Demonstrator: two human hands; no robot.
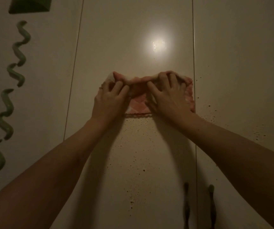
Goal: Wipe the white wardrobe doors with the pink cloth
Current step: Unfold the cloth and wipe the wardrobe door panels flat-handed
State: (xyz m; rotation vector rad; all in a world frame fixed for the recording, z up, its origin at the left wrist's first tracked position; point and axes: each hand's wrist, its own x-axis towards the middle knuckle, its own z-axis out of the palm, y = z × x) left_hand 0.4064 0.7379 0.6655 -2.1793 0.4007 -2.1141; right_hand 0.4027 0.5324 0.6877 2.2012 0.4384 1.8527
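Note:
A pink and white checked cloth (138, 103) lies flat against the middle white wardrobe door (133, 38), near its right seam. My left hand (109, 100) grips the cloth's upper left part with curled fingers. My right hand (169, 96) grips the upper right part, its fingers bunching the top edge. Both arms reach up from the bottom of the view. Dark specks dot the door below the cloth and to its right.
A bright light reflection (157, 44) glares on the door above the cloth. Green wavy decorations (9, 103) run down the left door, with a dark green shape (29, 4) at the top. Two dark door handles (199, 205) sit low beside the right seam.

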